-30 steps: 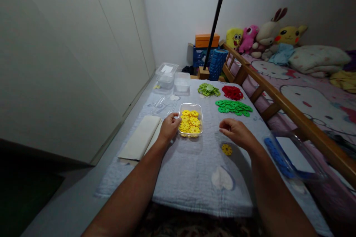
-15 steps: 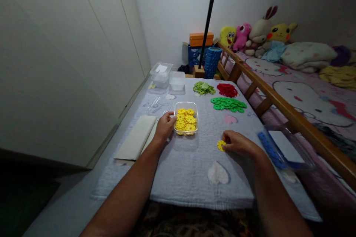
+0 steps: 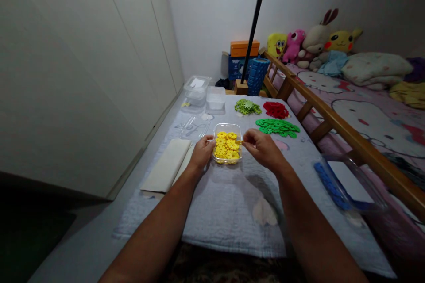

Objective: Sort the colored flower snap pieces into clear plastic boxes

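Observation:
A clear plastic container (image 3: 227, 161) stands on the cloth-covered table, filled with yellow flower-shaped discs (image 3: 227, 146). My left hand (image 3: 202, 152) grips its left wall, thumb at the rim. At the container's right rim, my right hand (image 3: 260, 145) pinches one yellow flower-shaped disc (image 3: 239, 142), seen nearly edge-on over the others. Beyond lie a light green pile (image 3: 247, 107), a red pile (image 3: 275, 109) and a dark green pile (image 3: 278, 127) of similar pieces.
Clear containers (image 3: 215, 99) stand at the back left, with a clear lid (image 3: 195, 127) before them. Folded beige cloth or paper (image 3: 168, 166) lies left. A clear box with blue pieces (image 3: 332, 188) sits at the right edge, beside the wooden bed rail (image 3: 318, 112).
My right hand has lifted the yellow disc off the table and carried it left and away from me to the container. My left hand still holds the container; the view has shifted slightly.

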A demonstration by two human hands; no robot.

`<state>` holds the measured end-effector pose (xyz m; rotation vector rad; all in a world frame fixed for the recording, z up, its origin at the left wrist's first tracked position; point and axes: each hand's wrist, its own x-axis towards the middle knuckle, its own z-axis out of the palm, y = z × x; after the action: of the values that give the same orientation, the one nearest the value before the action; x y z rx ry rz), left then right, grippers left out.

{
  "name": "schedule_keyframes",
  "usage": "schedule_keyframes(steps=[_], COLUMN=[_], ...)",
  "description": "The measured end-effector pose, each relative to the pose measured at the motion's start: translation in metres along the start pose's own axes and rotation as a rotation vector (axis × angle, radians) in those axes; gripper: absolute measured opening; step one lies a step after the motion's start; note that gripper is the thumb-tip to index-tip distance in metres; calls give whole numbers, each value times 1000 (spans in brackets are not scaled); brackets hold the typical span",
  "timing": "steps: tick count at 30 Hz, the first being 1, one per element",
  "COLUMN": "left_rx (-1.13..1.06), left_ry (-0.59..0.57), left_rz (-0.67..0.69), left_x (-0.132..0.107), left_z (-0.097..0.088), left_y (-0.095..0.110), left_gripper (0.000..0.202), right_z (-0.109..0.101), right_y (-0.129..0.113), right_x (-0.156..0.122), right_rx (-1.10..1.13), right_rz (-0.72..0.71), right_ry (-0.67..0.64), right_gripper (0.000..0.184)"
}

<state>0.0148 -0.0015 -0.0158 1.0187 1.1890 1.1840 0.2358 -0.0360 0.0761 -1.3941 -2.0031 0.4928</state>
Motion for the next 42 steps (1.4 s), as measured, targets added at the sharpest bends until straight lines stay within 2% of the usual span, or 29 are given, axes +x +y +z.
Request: schedule_keyframes(steps=[2,5,8,12,16,19,22,25,28,33,42], left_rx=[-63,-92,-50,83,329,637,961,1174,1271,1351,1430], left_ry=[-55,-119,-120,-52,103,239,305,343,379,421,393], left_rz=[-22,-29,-16,73,205,340,403,390,387,332,281], left_x=[-1,-3,-6,-6,-3,0,-1,-2,0,8,10], left_z=[2,4,4,0,-10,-16,-18,-17,-18,-22,-23], left_y=[0,0,1,4,7,9,9,7,4,0,9], left_gripper=[48,51,52,42,31,24,28,34,37,34,30], right_z=[16,30,29,21,32,49,60,63,64,64,63], right_y=[-4,3,19,44,63,73,80,85,87,88,87], right_x=[8,9,2,-7,-12,-15,-16,-16,-17,-17,-18], right_rx=[-28,-16,45,76,107,146,171,176,166,136,116], right_rz=[-47,-82,-60,53,147,207,280,316,314,317,307], right_ry=[38,14,56,255,330,333,342,351,345,305,274], right_gripper=[17,15,7,10,16,20,23,25,25,24,22])
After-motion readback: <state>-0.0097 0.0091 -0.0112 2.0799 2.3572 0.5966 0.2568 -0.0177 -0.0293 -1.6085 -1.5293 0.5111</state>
